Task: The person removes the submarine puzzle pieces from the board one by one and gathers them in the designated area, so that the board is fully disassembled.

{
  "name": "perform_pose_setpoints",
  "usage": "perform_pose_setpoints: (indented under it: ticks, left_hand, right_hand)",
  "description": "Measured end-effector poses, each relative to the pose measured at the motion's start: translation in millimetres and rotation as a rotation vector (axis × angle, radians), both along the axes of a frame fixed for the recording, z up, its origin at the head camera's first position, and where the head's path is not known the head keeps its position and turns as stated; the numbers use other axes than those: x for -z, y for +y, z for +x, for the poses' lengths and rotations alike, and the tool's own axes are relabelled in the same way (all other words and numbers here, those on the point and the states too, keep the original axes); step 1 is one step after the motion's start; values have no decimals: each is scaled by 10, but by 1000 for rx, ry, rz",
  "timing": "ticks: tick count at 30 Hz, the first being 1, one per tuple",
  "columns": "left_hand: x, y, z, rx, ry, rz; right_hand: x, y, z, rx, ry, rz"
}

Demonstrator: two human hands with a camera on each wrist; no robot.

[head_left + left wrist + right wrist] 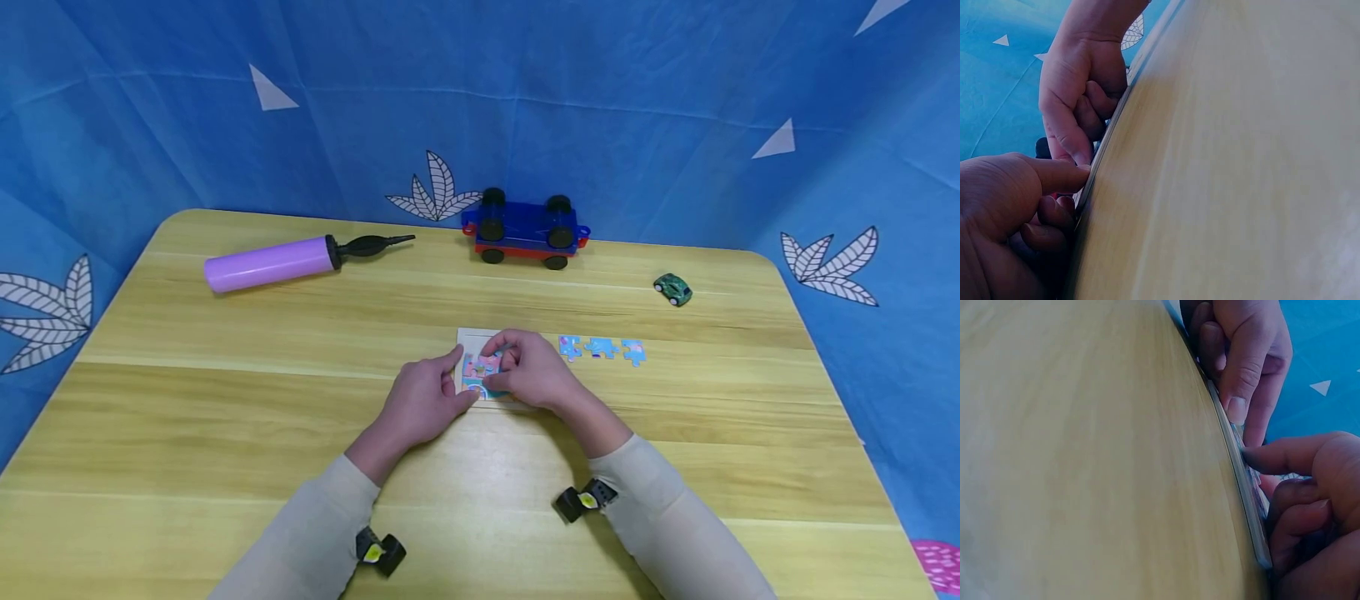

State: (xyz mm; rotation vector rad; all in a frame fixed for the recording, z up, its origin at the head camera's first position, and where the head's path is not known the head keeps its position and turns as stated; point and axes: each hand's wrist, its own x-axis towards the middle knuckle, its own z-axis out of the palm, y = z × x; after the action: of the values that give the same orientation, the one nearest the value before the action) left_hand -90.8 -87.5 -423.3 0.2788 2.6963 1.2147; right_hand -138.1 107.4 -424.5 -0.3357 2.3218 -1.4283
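Observation:
A small jigsaw board (470, 337) with a pale frame lies flat on the table, its lower left part filled with colourful pieces. My left hand (423, 402) holds the board's left side, thumb at the near edge and index finger at the left edge. Over the board, my right hand (536, 371) has its thumb and index finger on a puzzle piece (493, 364), which the fingers partly hide. Both wrist views see the board almost edge-on, with the left thumb (1237, 409) on its rim. Loose puzzle pieces (601, 347) lie in a row right of the board.
At the back left of the wooden table (225, 433) lies a purple hand pump (270, 265) with a black nozzle. A blue and red toy wagon (527, 229) rests on its side at the back edge. Toward the back right stands a small green toy car (673, 289).

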Motion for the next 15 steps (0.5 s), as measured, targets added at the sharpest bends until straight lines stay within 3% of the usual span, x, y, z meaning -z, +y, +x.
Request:
perform_pose_setpoints:
  ticks: [15]
  left_hand:
    - [3,-7,-7,5,-5,-6]
  right_hand:
    - [-1,-18,17,3,44,53]
